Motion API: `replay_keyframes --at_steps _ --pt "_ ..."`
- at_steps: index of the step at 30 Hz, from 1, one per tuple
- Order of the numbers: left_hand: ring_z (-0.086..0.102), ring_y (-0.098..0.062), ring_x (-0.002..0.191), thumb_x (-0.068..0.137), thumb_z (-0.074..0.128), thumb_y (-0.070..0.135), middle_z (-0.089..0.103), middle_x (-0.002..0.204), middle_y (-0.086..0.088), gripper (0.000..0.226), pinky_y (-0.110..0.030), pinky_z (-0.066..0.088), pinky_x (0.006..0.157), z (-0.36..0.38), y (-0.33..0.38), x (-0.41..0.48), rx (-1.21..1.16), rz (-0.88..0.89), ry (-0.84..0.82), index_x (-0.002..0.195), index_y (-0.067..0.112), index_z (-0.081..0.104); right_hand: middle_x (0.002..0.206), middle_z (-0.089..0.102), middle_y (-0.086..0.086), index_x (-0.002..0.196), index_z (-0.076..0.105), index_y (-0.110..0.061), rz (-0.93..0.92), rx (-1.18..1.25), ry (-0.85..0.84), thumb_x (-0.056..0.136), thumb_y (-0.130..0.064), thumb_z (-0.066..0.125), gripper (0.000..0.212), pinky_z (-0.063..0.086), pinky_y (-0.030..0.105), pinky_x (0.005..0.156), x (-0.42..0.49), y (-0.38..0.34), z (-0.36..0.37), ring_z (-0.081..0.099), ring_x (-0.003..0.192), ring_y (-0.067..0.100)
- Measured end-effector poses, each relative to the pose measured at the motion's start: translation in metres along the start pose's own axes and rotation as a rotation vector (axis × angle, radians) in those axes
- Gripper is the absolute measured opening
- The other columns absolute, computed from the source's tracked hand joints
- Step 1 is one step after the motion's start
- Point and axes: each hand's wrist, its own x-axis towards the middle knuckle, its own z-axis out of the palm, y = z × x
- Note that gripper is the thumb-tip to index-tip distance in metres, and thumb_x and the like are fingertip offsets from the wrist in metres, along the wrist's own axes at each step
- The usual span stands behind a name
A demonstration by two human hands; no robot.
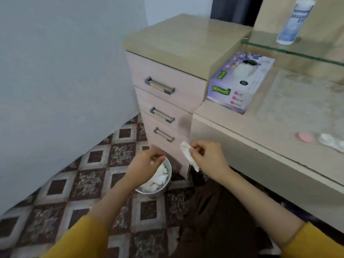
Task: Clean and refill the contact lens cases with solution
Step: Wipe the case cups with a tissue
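- Two yellow sleeves (80, 239) are closest, one on each arm.
- The right hand (206, 155) pinches a white tissue (188, 155) between thumb and fingers. The tissue hangs down.
- The left hand (145, 162) is above a small metal bin (160, 190), with its fingertips pressed together. I cannot tell if it holds anything.
- The bin stands on the tiled floor (55, 185) and is full of crumpled white tissues (158, 180).
- Just behind the bin is a cabinet (167, 71) with three drawers, and each has one handle.
- The contact lens cases lie on the table (232, 131), near its front edge and well apart from both hands. There is one pink round piece (305, 137) and one white round piece (326, 140), and both are blurry.
- One purple tissue box (240, 86) sits at the table's left end. Its green label seems to say "My Soft".
- One bottle (295, 21) stands on the glass shelf (297, 51). Its blue letters say "DREAM".
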Motion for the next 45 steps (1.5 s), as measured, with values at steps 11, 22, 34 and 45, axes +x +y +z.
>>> replay_keyframes --at_steps 11,22,34,45 --pt "0.06 -0.016 0.095 0.091 0.053 0.034 0.067 0.106 -0.002 0.031 -0.026 0.045 0.079 0.014 -0.107 -0.002 0.027 -0.353 -0.163 0.112 0.013 0.063 0.077 0.07 0.013 0.078 0.072 -0.001 0.2 -0.179 -0.259 0.083 -0.01 0.055 0.02 0.052 0.035 0.065 0.081 0.053 0.145 0.063 0.071 0.026" --pt "0.06 -0.017 0.094 0.091 0.053 0.034 0.066 0.104 -0.001 0.032 -0.032 0.05 0.083 0.02 -0.13 0.002 0.025 -0.426 -0.23 0.114 0.014 0.06 0.099 0.065 0.018 0.09 0.064 -0.003 0.314 -0.247 -0.374 0.093 -0.031 0.046 0.034 0.045 0.03 0.069 0.105 0.066 0.179 0.059 0.09 0.031" --pt "0.06 -0.016 0.095 0.091 0.053 0.033 0.067 0.103 0.001 0.03 -0.032 0.049 0.084 0.0 -0.086 -0.008 0.07 -0.315 -0.186 0.112 0.014 0.062 0.105 0.069 0.006 0.108 0.067 -0.015 0.181 -0.088 -0.357 0.09 -0.038 0.053 0.031 0.048 0.031 0.082 0.071 0.034 0.13 0.061 0.101 0.024" --pt "0.059 -0.014 0.099 0.091 0.053 0.031 0.066 0.107 0.003 0.028 -0.026 0.045 0.085 -0.023 0.013 -0.031 0.167 -0.061 -0.096 0.112 0.016 0.063 0.104 0.07 0.001 0.104 0.07 -0.012 0.012 -0.004 -0.171 0.092 -0.031 0.053 0.028 0.045 0.023 0.078 0.006 -0.017 0.027 0.061 0.09 0.011"
